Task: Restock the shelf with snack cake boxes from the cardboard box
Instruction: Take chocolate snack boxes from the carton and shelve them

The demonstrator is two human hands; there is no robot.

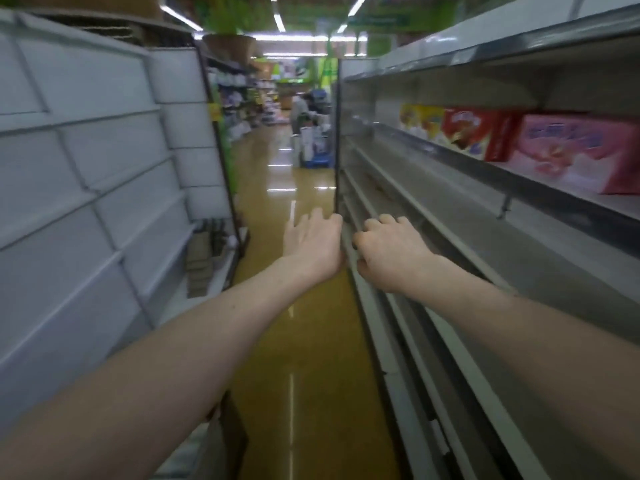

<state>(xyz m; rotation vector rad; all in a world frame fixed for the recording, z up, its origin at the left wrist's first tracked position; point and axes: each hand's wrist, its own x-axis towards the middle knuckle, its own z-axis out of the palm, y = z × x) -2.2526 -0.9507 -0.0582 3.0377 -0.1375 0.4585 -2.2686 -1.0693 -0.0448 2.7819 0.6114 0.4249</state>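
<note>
Both my arms reach forward down a shop aisle, and the view is blurred. My left hand is seen from the back with its fingers relaxed, holding nothing. My right hand has its fingers curled, nothing visible in it, just in front of the right shelving's lower edges. On the right shelf at about head height stand a yellow box, a red box and a pink box side by side, well above and right of my hands. No cardboard box is clearly in view.
Bare grey shelves line the left side, with flattened cardboard on a low one. More bare shelves run below the boxes on the right. The shiny yellow floor runs ahead to a person with a cart far down the aisle.
</note>
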